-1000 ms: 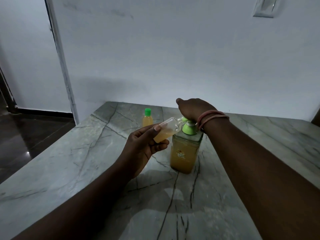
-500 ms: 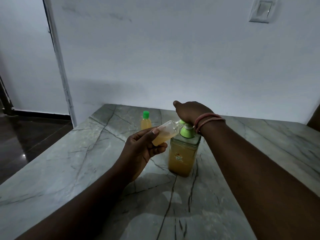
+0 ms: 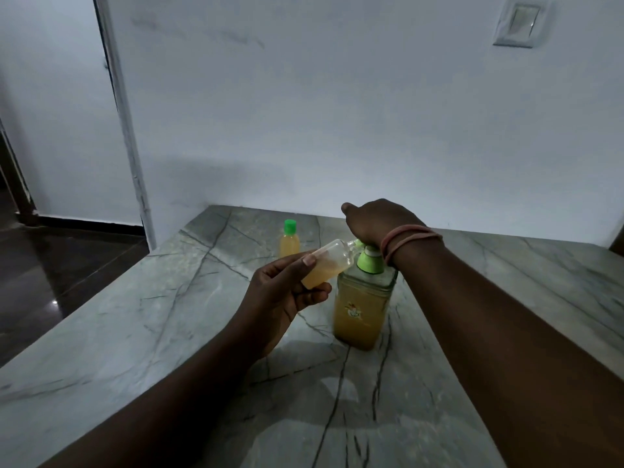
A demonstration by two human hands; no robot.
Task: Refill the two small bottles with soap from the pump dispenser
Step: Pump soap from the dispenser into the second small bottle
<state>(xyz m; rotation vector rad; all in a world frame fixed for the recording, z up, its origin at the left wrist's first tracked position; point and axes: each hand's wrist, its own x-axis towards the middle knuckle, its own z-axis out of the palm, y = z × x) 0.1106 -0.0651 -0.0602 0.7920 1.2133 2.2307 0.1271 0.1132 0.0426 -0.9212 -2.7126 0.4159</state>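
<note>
Now, head view: your left hand [image 3: 283, 295] pinches the tilted small bottle [image 3: 326, 267] — partly filled, mouth at the nozzle. Your right hand [image 3: 380, 220] still presses the pump dispenser [image 3: 363, 307] — fingers hidden. Nothing has shifted, so filling continues; the capped bottle [image 3: 289, 243] stands behind.

We see a veined grey marble table [image 3: 141, 319] against a white wall [image 3: 337, 113]; a wall switch [image 3: 518, 23] above; dark glossy floor [image 3: 50, 265] left of the table.

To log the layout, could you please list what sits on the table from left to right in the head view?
Capped small bottle → left hand holding the open small bottle → pump dispenser, right hand on top.
</note>
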